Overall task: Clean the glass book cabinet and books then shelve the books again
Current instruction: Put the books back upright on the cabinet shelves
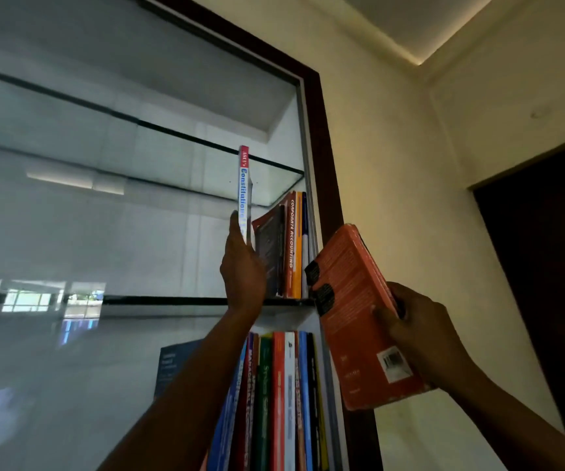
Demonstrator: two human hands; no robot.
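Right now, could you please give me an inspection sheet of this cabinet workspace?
Surface: glass shelf, dark front edge.
Job's things: white-spined book upright over that shelf, foot hidden; orange book tilted outside, before the wooden frame; shelved books leaning at the right end; lower row standing below.
Clutter: nothing seen.
Hands: left hand holds the white-spined book; right hand grips the orange book.
Cables: nothing seen.
Surroundings: cream wall, dark doorway at right.

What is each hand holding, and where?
Left hand grips the tall book low on its spine; right hand grips the orange book by its right edge.
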